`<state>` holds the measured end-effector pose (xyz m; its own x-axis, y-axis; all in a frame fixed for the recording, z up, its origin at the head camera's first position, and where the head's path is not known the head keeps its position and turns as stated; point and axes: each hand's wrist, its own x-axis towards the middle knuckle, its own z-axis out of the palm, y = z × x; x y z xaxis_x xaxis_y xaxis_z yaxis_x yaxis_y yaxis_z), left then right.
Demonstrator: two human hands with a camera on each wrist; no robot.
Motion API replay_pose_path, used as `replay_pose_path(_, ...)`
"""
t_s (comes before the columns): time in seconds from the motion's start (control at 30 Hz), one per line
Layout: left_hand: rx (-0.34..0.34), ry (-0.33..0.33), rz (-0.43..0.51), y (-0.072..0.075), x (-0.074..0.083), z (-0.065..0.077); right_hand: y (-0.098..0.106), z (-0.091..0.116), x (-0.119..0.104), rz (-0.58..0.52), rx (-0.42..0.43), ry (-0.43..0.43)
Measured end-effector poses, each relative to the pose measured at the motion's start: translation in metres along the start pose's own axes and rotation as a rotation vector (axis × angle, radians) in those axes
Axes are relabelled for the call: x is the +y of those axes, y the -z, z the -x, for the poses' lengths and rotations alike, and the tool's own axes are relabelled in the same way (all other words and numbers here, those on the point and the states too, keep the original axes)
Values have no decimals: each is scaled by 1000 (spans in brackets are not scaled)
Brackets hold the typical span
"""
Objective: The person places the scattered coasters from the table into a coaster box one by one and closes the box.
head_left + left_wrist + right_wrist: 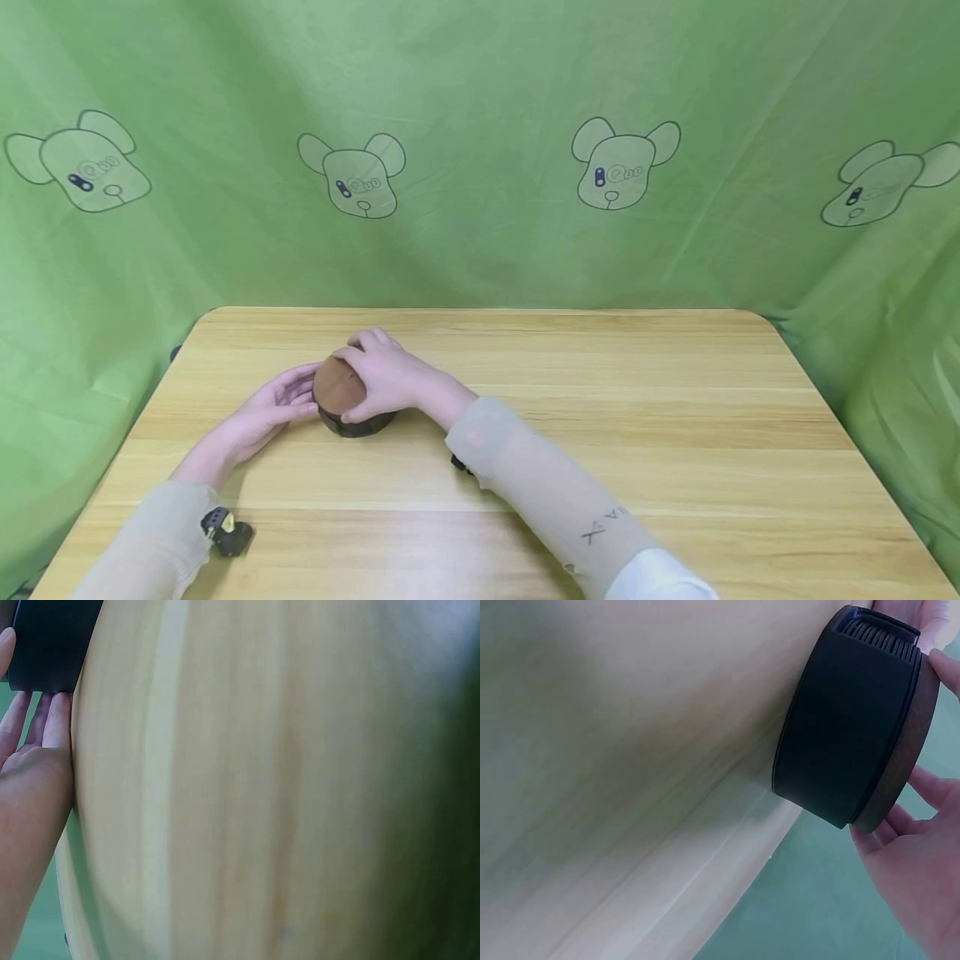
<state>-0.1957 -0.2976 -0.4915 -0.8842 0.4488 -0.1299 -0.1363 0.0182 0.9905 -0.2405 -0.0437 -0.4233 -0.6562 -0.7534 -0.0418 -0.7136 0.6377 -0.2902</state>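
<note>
A round black case (840,720) with a brown disc-shaped top (334,385) stands on the wooden table, left of its middle. Slatted vents (879,637) show on its side in the right wrist view. From above, my right hand (390,375) grips the rim of the brown top, thumb at the near edge and fingers at the far edge. My left hand (270,410) touches the left side of the case with fairly straight fingers. In the left wrist view, its fingertips (56,712) meet the black side wall, and the thumb is partly cut off.
The wooden table (637,417) spreads out to the right of the case. Behind it hangs a green curtain (480,250) with printed bear heads, which also closes in both sides. A small black camera (231,535) is strapped at my left sleeve.
</note>
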Motion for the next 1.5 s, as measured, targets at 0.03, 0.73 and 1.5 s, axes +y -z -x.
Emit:
replay_pose_path(0.03, -2, -3, 6, 0, 0, 0, 0, 0, -1, -2, 2, -1)
replay_pose_path(0.73, -17, -8, 6, 3, -1, -2, -4, 0, 4, -27, -1, -3)
replay_pose_path(1.5, 41, -11, -66, -2, 2, 4, -1, 12, 6, -33, 29, 50)
